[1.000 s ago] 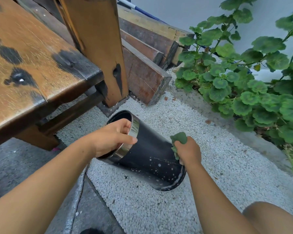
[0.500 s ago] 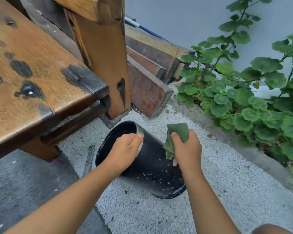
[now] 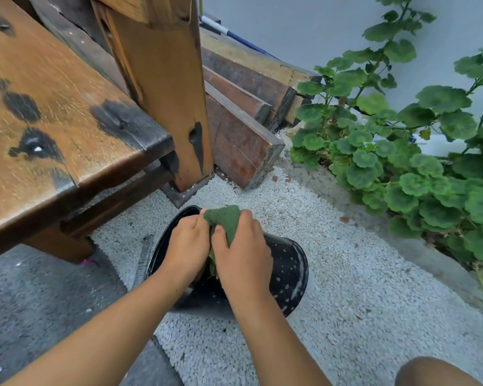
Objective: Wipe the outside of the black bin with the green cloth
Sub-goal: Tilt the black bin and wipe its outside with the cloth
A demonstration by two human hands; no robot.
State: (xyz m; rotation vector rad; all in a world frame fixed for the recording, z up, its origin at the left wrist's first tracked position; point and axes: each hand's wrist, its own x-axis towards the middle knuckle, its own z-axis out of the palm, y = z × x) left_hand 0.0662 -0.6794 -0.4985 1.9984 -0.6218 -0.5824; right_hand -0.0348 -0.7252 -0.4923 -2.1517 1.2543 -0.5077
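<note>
The black bin (image 3: 286, 267) lies tilted on white gravel, its open mouth toward the left and its speckled base toward the right. My left hand (image 3: 186, 243) grips the bin's rim at the mouth. My right hand (image 3: 241, 253) presses the green cloth (image 3: 225, 220) against the upper side of the bin close to the rim, right beside my left hand. The cloth is bunched under the fingers, and part of it hangs down between the two hands. Much of the bin's side is hidden behind both hands.
A worn wooden bench (image 3: 53, 121) and its thick post (image 3: 165, 87) stand just left and behind the bin. Stacked timber beams (image 3: 243, 121) lie beyond. A leafy plant (image 3: 402, 151) fills the right side along a concrete kerb (image 3: 374, 227). My knee (image 3: 430, 371) shows bottom right.
My right hand has slid the green cloth from the bin's base end up toward the rim, ending beside my left hand. The view has shifted closer over the bin.
</note>
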